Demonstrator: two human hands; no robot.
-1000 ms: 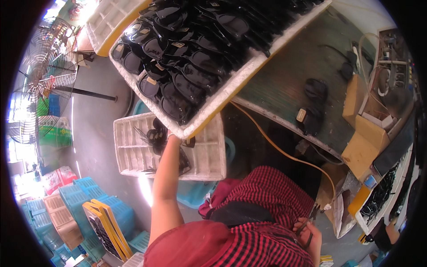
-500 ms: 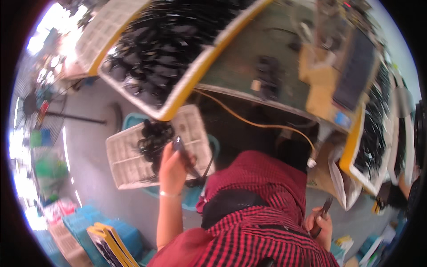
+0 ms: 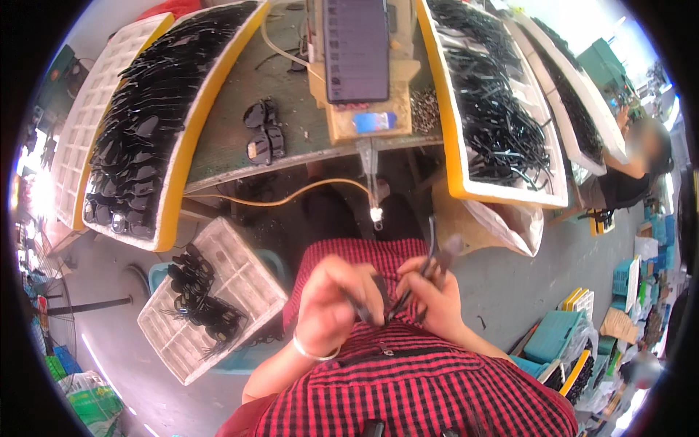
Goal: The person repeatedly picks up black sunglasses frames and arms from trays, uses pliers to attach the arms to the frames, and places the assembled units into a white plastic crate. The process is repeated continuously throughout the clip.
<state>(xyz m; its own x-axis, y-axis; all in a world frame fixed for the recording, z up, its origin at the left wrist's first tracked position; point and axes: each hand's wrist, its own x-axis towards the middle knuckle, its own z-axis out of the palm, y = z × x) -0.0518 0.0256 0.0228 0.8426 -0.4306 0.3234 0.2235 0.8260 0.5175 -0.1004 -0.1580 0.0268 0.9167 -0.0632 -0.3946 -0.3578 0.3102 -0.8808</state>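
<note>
In front of my lap, my left hand [image 3: 329, 300] is closed on black sunglasses [image 3: 378, 291], whose dark parts point toward the right hand. Just right of it, my right hand [image 3: 437, 295] is closed around a slim dark object [image 3: 431, 240]; its kind is blurred. The two hands are close together, and where the held things meet is hard to make out. Left of my lap, a worn whitish tray [image 3: 251, 280] carries a pile of black sunglasses [image 3: 196, 291]. Another black pair [image 3: 266, 135] lies on the green table [image 3: 226, 146].
A yellow-edged tray [image 3: 186, 131] of dark lensed pieces stands left, another [image 3: 455, 146] with black temple arms right. Between them a phone [image 3: 357, 51] rests on a wooden stand. An orange cable [image 3: 291, 195] hangs below the table. Another person [image 3: 633, 167] sits far right.
My left hand has come from the tray to my lap with the sunglasses. My right hand has risen from my side to meet it. The view has turned toward the table.
</note>
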